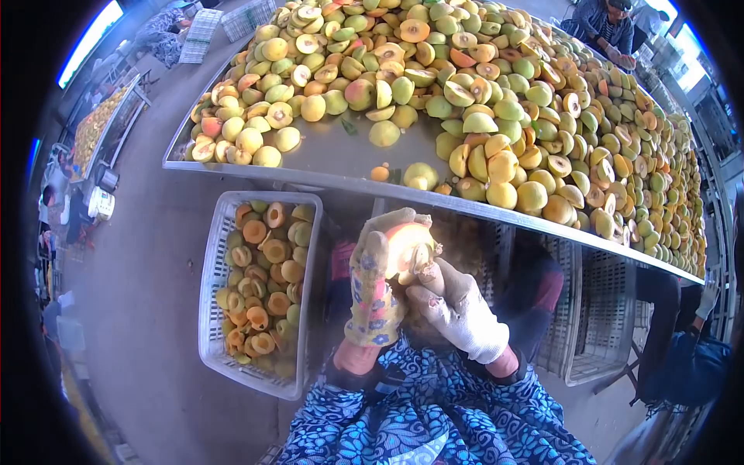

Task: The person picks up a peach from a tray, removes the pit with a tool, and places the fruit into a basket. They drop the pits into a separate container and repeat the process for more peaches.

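Note:
A halved yellow-red fruit (406,246) with its cut face showing sits in my left hand (373,287), which wears a flower-patterned glove with fingers wrapped round the fruit. My right hand (457,308), in a dirty white glove, has its fingertips pressed at the fruit's cut middle; anything pinched between them is too small to make out. Both hands are over my lap, just below the edge of a metal table (341,147) heaped with whole and halved fruit (496,116).
A white crate (208,310) of pitted fruit halves stands at the left on the floor. Grey crates (573,318) are under the table at the right. Co-workers sit at the far right and upper right. Another fruit-laden table (116,155) and a white bucket (101,203) are at the far left.

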Available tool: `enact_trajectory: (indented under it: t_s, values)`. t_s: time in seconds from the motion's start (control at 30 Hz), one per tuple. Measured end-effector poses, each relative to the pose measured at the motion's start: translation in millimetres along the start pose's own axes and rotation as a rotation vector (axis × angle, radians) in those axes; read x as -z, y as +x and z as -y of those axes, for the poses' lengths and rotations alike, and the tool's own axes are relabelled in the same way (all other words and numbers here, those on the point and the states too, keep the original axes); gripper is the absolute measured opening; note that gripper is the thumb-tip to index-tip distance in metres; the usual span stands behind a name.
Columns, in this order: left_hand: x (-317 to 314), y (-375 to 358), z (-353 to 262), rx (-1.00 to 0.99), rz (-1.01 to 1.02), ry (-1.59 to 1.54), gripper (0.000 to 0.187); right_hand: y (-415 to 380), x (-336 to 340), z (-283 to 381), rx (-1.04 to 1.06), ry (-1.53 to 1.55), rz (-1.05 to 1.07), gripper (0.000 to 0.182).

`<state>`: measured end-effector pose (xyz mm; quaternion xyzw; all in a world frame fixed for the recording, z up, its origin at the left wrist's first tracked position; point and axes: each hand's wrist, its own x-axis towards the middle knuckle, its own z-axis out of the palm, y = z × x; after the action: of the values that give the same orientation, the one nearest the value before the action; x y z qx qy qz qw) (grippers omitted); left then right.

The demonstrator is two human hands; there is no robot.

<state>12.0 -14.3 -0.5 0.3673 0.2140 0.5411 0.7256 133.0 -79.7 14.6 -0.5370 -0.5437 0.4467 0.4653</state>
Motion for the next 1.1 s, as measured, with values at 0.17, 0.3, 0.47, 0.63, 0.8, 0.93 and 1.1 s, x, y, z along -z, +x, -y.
enact_trajectory:
  t_s: [0.17,0.3,0.47,0.63,0.8,0.93,1.1]
  values:
    - [-1,-5,4,-0.093,-0.007,0.075,0.048,-4,5,-4,-0.035,-0.029,0.077,0.025]
    - [-5,-10,8,-0.168,-0.059,0.238,0.036,-8,7,-4,-0.036,0.046,0.127,0.025]
    - [-3,-15,15,-0.22,-0.077,0.431,0.038,-9,12,-5,-0.14,0.142,0.201,0.029]
    - [-4,-13,12,-0.176,-0.145,0.448,0.02,3,21,-24,-0.122,0.209,0.419,0.031]
    - [0,-7,12,-0.008,-0.112,0.474,0.018,12,18,-50,-0.015,0.221,0.48,0.026]
    - [6,-2,23,-0.043,-0.062,0.496,0.017,11,22,-52,-0.214,0.291,0.545,0.027]
    - [-7,3,26,-0.053,-0.095,0.623,0.017,13,33,-50,-0.405,0.461,0.602,0.027]
